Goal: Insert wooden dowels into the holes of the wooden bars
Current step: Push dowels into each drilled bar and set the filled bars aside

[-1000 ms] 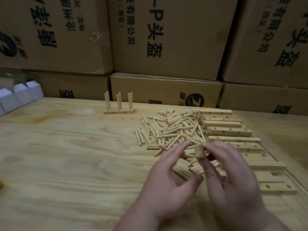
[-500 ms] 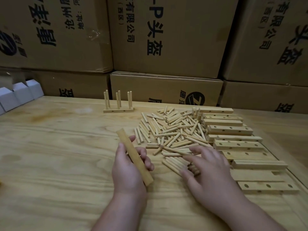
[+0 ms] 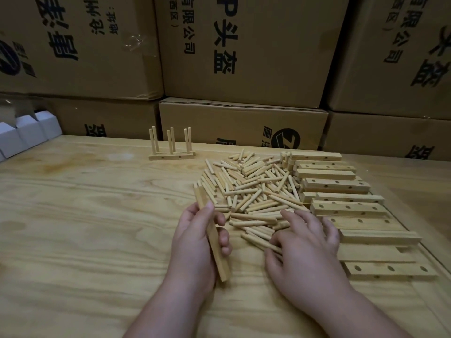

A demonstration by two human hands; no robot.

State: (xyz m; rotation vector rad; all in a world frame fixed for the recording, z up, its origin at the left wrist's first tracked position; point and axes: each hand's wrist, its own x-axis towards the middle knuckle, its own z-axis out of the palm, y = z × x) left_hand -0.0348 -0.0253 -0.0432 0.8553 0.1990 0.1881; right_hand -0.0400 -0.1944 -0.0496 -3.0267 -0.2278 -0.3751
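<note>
The left hand (image 3: 195,242) grips a bar (image 3: 212,234) just left of the dowel pile (image 3: 253,196), thumb over its top and fingers curled round it; the bar lies tilted and its holes do not show from here. The right hand (image 3: 305,245) rests on the pile's near edge, fingers spread and bent over the dowels; whether it pinches one I cannot tell. Risks, as I judge them: raking fingers could roll dowels off the pile, or lift two at once. With the holes turned away, a dowel could miss or jam askew. The stacked bars (image 3: 346,206) right of the pile could be nudged. A finished bar (image 3: 172,156) stands behind the pile.
</note>
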